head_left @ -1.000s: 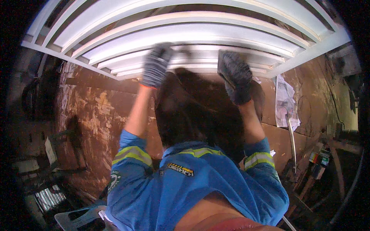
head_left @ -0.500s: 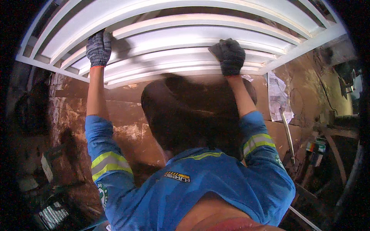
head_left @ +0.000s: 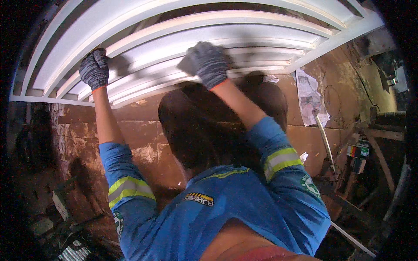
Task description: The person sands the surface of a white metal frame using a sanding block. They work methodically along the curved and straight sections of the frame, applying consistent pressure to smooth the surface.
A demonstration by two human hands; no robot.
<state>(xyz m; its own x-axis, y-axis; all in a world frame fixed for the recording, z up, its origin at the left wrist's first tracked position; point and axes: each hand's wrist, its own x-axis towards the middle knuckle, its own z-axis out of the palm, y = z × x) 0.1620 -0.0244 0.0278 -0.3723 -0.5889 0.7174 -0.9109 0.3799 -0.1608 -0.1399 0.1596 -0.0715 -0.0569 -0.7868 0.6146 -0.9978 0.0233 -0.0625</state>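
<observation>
A white slatted frame [head_left: 174, 27] with long parallel bars stretches across the top of the view in front of me. My left hand [head_left: 94, 69], in a grey knitted glove with an orange cuff, is closed around one of its bars toward the left end. Near the middle, my right hand [head_left: 210, 64] wears a matching glove. It grips a flat grey sheet [head_left: 186, 65], like sandpaper, against or just over the lower bars. The fingers hide most of that sheet, and contact with the bars is hard to make out.
Below the frame lies brown, stained sheeting [head_left: 135, 135]. To the right are a printed paper [head_left: 308, 93] and a thin pale strip [head_left: 323, 137]. A small multicoloured box [head_left: 358, 151] sits among dark metal parts farther right. My dark-clothed knees are close under the frame.
My right hand has swept left along the bars with the grey sheet. My left hand has shifted slightly left and down in the view, still on the frame; the whole view has shifted a little.
</observation>
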